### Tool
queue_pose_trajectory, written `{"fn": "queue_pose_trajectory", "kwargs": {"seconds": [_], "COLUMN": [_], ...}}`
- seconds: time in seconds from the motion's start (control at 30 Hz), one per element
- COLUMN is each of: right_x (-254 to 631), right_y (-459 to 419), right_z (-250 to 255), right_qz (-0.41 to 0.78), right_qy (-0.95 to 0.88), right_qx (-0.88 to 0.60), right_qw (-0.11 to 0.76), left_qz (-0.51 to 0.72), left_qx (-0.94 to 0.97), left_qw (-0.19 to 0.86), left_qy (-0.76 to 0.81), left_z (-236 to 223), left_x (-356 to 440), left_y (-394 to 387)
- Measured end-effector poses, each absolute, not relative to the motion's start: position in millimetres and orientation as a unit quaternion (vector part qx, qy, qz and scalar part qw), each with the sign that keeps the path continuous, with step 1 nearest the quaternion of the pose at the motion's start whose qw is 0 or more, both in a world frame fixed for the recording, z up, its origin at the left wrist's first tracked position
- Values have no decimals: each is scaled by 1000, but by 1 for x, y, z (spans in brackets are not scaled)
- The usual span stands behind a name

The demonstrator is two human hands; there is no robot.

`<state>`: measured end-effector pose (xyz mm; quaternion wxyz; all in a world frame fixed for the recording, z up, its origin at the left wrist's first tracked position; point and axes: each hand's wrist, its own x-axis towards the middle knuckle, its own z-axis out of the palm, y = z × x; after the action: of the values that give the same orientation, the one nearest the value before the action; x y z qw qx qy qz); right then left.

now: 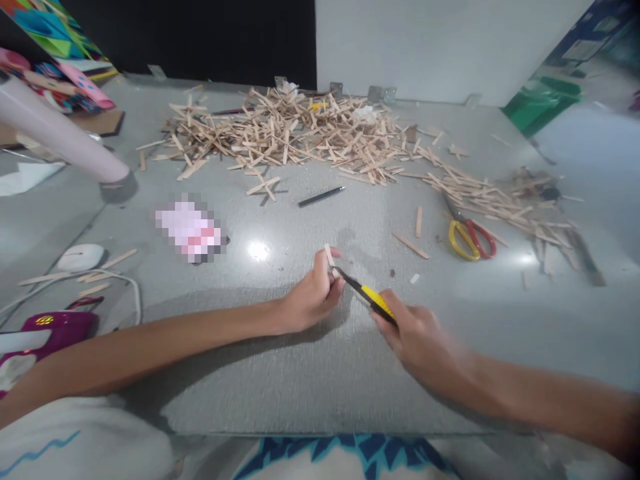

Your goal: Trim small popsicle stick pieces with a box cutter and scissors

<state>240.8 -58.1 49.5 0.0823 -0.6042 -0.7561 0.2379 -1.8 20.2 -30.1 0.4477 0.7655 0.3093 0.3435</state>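
Note:
Between the fingers of my left hand (313, 297) a small wooden craft stick (329, 256) is held, its pale end pointing up. My right hand (417, 333) is wrapped round the yellow and black handle of a utility knife (367, 293). The knife's tip meets the stick at my left fingertips; the exact contact is too small to make out. Both hands are over the near middle of the grey table (280, 387). Beyond them lies a dark pen (321, 197).
A big heap of craft sticks (290, 133) spreads along the back. Scissors (470, 240) with yellow and red handles lie at the right. On the left are a blurred-out pinkish item (190, 227), a white mouse (81, 257) and a purple glue-gun-like device (55, 337). A green bin (543, 103) stands beyond.

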Motion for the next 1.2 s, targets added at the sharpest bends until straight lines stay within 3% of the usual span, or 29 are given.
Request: {"fn": "queue_pose_trajectory", "kwargs": {"seconds": [0.13,0.33,0.57,0.77,0.97,1.07,1.2], "right_x": [255,242,252,232,245,237,235], "right_y": [-42,-67,-40,-59,-43,-54,-58], "right_z": [82,42,93,49,78,60,55], "right_qz": [309,193,308,229,295,223,233], "right_qy": [-796,-779,-787,-744,-786,-756,-756], "right_qx": [-516,-591,-531,-626,-539,-610,-609], "right_qw": [72,79,61,47,66,75,60], "left_qz": [298,320,304,321,302,310,311], "left_qx": [785,783,798,775,791,782,786], "left_qw": [445,432,427,439,427,431,433], "left_qy": [311,312,299,321,318,326,314], "left_z": [-28,-29,-28,-27,-28,-28,-28], "left_x": [-1,-2,0,-1,-1,-3,-3], "left_y": [18,20,18,22,21,22,23]}}
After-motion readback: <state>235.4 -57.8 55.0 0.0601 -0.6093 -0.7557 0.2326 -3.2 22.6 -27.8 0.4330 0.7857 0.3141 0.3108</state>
